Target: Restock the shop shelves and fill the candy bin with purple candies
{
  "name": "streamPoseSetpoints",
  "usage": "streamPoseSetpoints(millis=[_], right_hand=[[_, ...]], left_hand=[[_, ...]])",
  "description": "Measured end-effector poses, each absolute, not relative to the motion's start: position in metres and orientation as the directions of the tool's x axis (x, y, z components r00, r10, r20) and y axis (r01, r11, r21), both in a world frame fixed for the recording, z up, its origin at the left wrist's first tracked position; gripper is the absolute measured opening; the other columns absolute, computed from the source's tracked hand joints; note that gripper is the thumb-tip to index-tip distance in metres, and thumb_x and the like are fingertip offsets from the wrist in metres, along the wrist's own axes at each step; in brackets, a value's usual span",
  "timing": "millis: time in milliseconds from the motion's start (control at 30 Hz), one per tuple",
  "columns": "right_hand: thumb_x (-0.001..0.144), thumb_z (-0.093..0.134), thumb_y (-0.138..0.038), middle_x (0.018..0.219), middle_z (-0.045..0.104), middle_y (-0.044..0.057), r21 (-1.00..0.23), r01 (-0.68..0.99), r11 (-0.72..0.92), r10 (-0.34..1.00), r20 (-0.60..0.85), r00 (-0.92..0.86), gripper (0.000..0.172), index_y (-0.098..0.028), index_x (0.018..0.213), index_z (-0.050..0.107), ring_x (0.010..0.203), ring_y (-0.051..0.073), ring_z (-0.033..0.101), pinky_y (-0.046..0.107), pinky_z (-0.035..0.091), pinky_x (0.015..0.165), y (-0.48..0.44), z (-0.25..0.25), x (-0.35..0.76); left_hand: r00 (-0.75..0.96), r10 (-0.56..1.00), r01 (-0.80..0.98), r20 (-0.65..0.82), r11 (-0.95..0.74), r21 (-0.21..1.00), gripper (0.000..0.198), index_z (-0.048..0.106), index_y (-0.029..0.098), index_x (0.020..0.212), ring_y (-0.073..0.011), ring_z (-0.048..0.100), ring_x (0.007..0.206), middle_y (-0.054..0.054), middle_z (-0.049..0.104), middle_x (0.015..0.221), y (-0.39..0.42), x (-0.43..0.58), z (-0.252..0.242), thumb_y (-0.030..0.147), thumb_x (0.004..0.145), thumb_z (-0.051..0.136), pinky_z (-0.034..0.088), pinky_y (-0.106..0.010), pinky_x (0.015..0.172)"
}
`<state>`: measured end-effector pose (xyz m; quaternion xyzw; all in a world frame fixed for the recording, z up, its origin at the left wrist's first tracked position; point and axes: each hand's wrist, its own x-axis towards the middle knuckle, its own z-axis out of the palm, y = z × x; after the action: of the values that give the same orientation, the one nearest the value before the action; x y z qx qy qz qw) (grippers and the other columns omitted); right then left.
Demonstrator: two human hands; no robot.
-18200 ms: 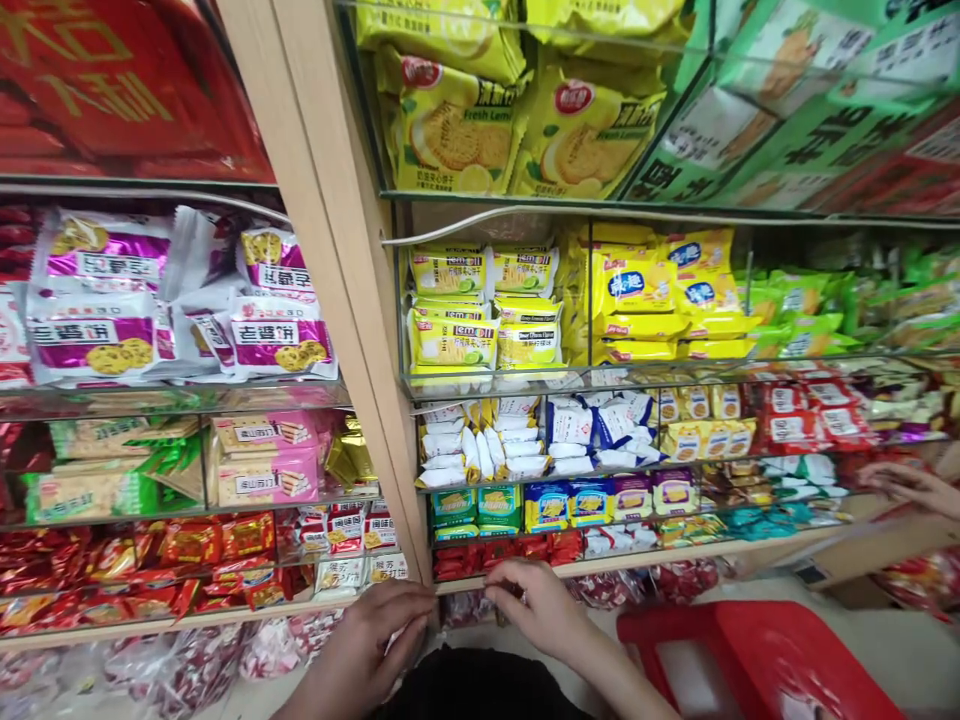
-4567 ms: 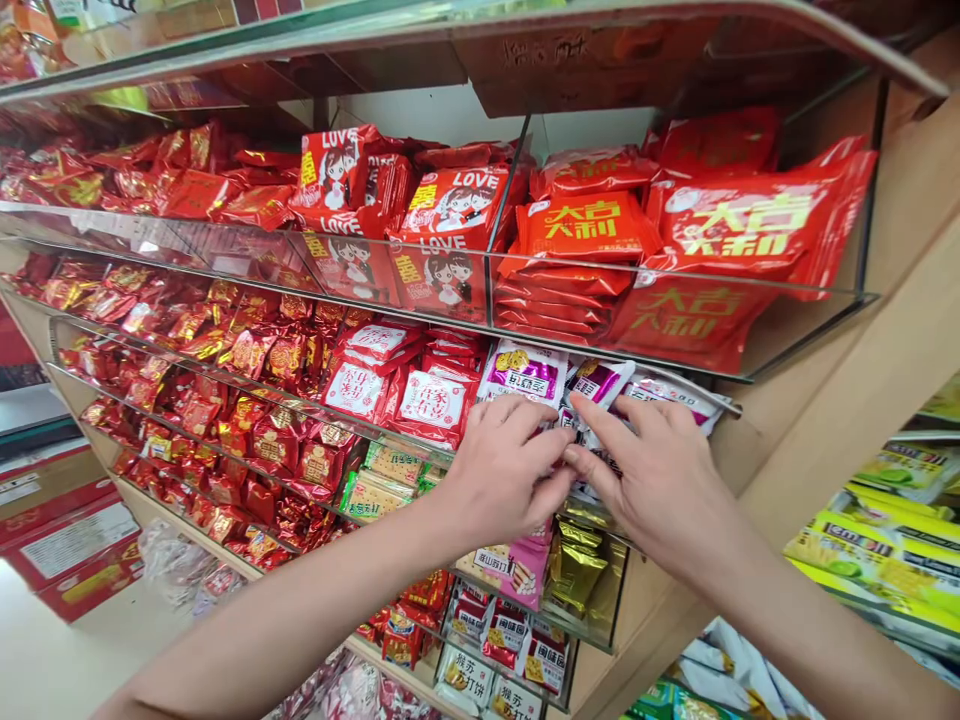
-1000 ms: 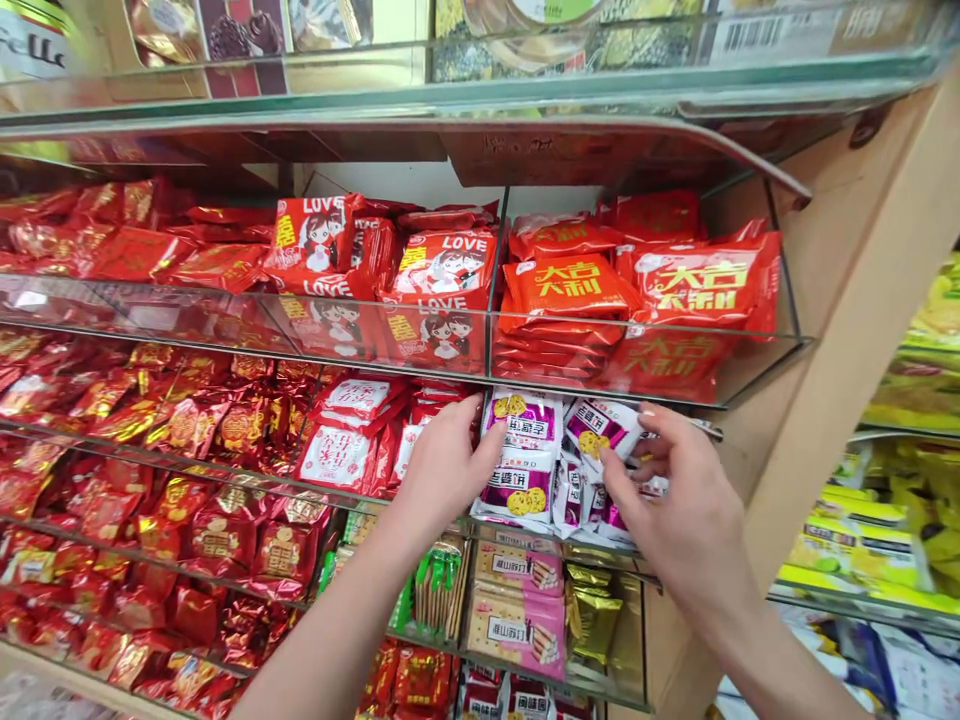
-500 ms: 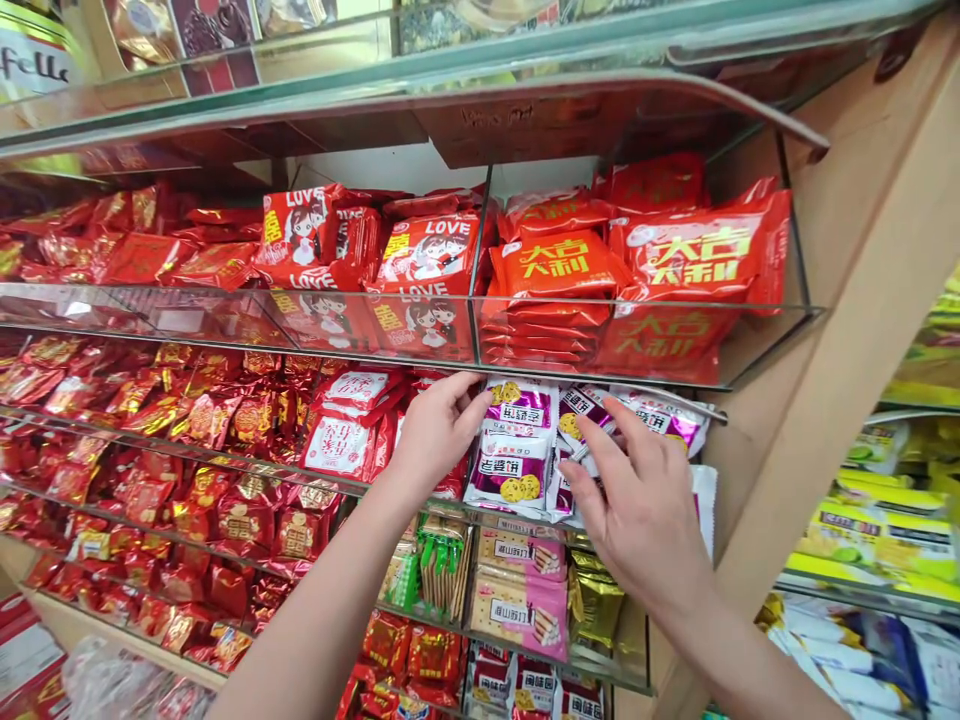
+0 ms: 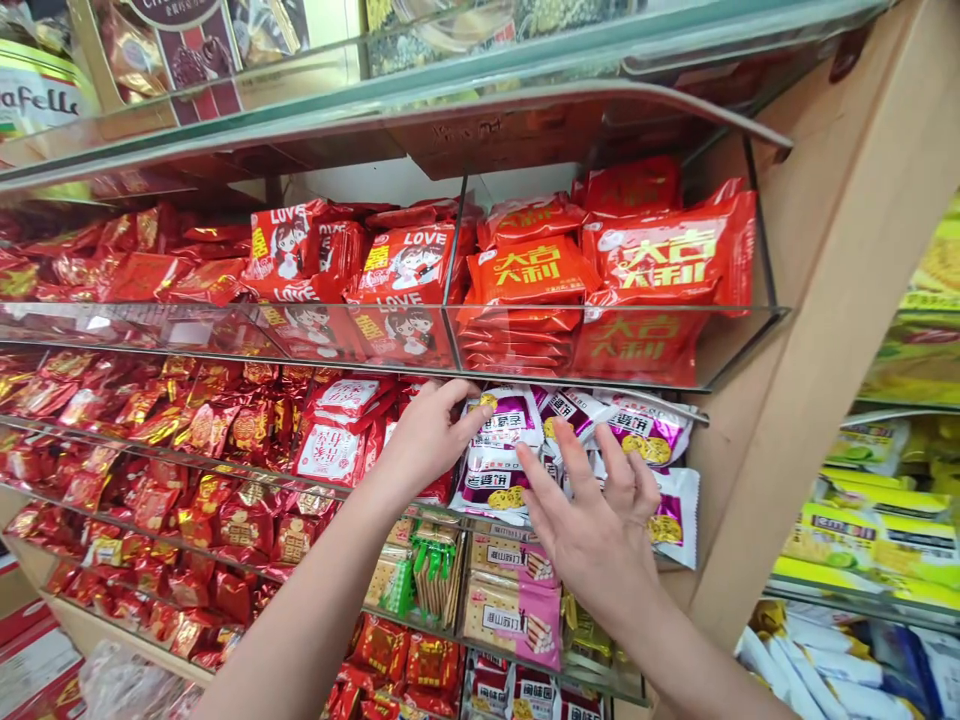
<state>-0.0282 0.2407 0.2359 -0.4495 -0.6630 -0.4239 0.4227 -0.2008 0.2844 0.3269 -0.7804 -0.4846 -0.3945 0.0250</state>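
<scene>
My left hand (image 5: 427,440) is at the left side of a bin of white and purple biscuit packets. Its thumb and fingers are stretched out and touch the edge of the upper left packet (image 5: 514,415); the fingertips are partly hidden. Below that packet lies another biscuit packet (image 5: 491,487) with a cookie picture. My right hand (image 5: 600,510) is over the middle of the bin, fingers spread, hiding the packets beneath it. On the far right, a tilted biscuit packet (image 5: 679,515) leans at the bin's edge.
A clear shelf lip (image 5: 360,340) with red packets (image 5: 532,268) overhangs the bin. Red-wrapped sweets (image 5: 247,420) fill the bins at left. Pink cracker packs (image 5: 510,610) sit below. A wooden upright (image 5: 817,330) bounds the right side, with yellow packets (image 5: 862,535) beyond.
My right hand has shifted left and down across the packets, uncovering more of those at right. My left hand stays by the upper left packet. The view has moved slightly.
</scene>
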Motion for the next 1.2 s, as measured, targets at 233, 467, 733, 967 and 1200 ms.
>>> streamPoseSetpoints(millis=[233, 467, 733, 967, 1200], right_hand=[[0.085, 0.051, -0.033, 0.136, 0.045, -0.003, 0.259, 0.922, 0.289, 0.260, 0.905, -0.336, 0.036, -0.025, 0.120, 0.055, 0.127, 0.030, 0.030, 0.055, 0.019, 0.101, 0.245, 0.241, -0.030], [0.084, 0.052, -0.034, 0.136, 0.045, -0.001, 0.220, 0.930, 0.294, 0.273, 0.913, -0.303, 0.037, -0.027, 0.121, 0.055, 0.128, 0.029, 0.031, 0.056, 0.020, 0.101, 0.244, 0.239, -0.030], [0.085, 0.051, -0.031, 0.134, 0.048, -0.001, 0.208, 0.934, 0.290, 0.275, 0.917, -0.289, 0.035, -0.026, 0.119, 0.055, 0.127, 0.028, 0.031, 0.055, 0.022, 0.101, 0.244, 0.238, -0.031], [0.080, 0.059, -0.034, 0.133, 0.045, 0.010, 0.226, 0.920, 0.320, 0.199, 0.933, -0.299, 0.035, -0.024, 0.113, 0.057, 0.126, 0.031, 0.032, 0.054, 0.028, 0.098, 0.240, 0.237, -0.026], [0.079, 0.061, -0.026, 0.125, 0.051, 0.015, 0.249, 0.879, 0.407, 0.174, 0.923, -0.342, 0.027, -0.016, 0.104, 0.059, 0.120, 0.032, 0.039, 0.051, 0.034, 0.094, 0.222, 0.248, -0.016]], left_hand=[[0.146, 0.472, 0.703, 0.870, -0.668, 0.244, 0.007, 0.055, 0.020, 0.079, -0.0123, 0.057, 0.070, 0.002, 0.061, 0.074, 0.278, -0.200, 0.305, 0.022, 0.084, 0.051, 0.043, -0.023, 0.063], [0.036, 0.131, 0.686, 0.991, -0.724, 0.070, 0.011, 0.051, 0.019, 0.091, -0.0152, 0.056, 0.095, -0.006, 0.059, 0.100, 0.286, -0.201, 0.271, 0.011, 0.086, 0.046, 0.045, -0.030, 0.083], [-0.473, 0.020, 0.407, 0.881, -0.882, 0.239, 0.004, 0.046, 0.020, 0.089, -0.0125, 0.053, 0.081, -0.002, 0.051, 0.087, 0.260, -0.213, 0.270, 0.022, 0.087, 0.049, 0.043, -0.027, 0.076], [-0.338, 0.546, 0.173, 0.767, -0.765, 0.621, 0.013, 0.050, 0.020, 0.085, -0.0110, 0.047, 0.071, -0.001, 0.048, 0.081, 0.242, -0.198, 0.233, 0.033, 0.086, 0.051, 0.039, -0.022, 0.064], [-0.369, 0.524, 0.116, 0.768, -0.794, 0.597, 0.005, 0.047, 0.022, 0.089, -0.0101, 0.049, 0.078, 0.000, 0.048, 0.086, 0.236, -0.212, 0.221, 0.027, 0.089, 0.046, 0.040, -0.021, 0.070]])
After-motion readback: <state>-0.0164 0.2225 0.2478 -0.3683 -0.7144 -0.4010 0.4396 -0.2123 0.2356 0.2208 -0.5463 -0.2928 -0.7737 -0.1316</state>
